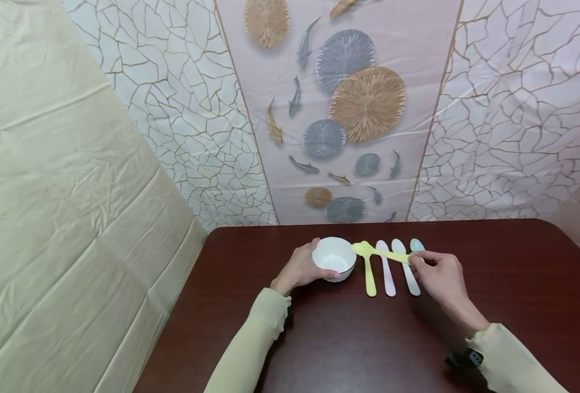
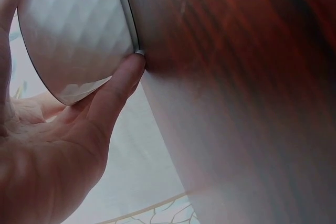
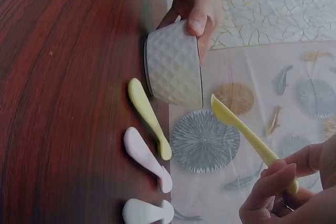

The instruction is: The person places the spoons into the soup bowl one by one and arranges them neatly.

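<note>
At left, grasping a white bowl (image 1: 334, 256) with the left hand (image 1: 303, 266), thumb at the near side and fingers at the far side, probably for steadiness. Upright, on or just above the dark table (image 1: 344, 344); hard to judge contact at the base, even from the left wrist view. Rightward, past a yellow spoon (image 1: 370, 278), a pink spoon (image 1: 389, 278), a pale spoon (image 1: 411, 281) and a partly hidden blue-green spoon (image 1: 417, 245), spaced in a row, seemingly for easy reach. Above these, pinching a second yellow spoon (image 1: 390, 255) near its handle end with the right hand (image 1: 442, 275), likely to leave the scoop unobstructed beside the bowl. Seemingly laid across the others in the head view; plainly raised off the table in the right wrist view.
</note>
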Demonstrator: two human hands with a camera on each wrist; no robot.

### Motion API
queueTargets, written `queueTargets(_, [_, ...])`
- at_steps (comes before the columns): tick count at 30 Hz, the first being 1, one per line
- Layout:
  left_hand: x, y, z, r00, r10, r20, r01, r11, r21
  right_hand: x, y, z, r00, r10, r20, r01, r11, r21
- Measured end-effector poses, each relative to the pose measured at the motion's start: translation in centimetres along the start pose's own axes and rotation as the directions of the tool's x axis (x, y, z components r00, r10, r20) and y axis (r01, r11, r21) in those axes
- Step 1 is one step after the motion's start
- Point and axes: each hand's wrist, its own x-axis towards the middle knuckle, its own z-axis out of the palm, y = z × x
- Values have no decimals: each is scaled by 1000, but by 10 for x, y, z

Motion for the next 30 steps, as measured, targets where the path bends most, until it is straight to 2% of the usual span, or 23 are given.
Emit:
queueTargets(6, [1,-2,1,1000,5,11,-5,1000,2,-1,0,5,999,-37,28,38,999,-23])
queueTargets(11, [1,-3,1,1000,6,8,-6,1000,1,-2,-4,12,997,-34,70,37,999,-35])
queueTargets(17, [0,-2,0,1000,9,9,-9,1000,-10,-1,-7,19,993,-69,96,72,997,-23])
queueTargets(30, [0,-1,-1,1000,1,13,-1,1000,8,4,-12,36,987,-75,143,83,995,-51])
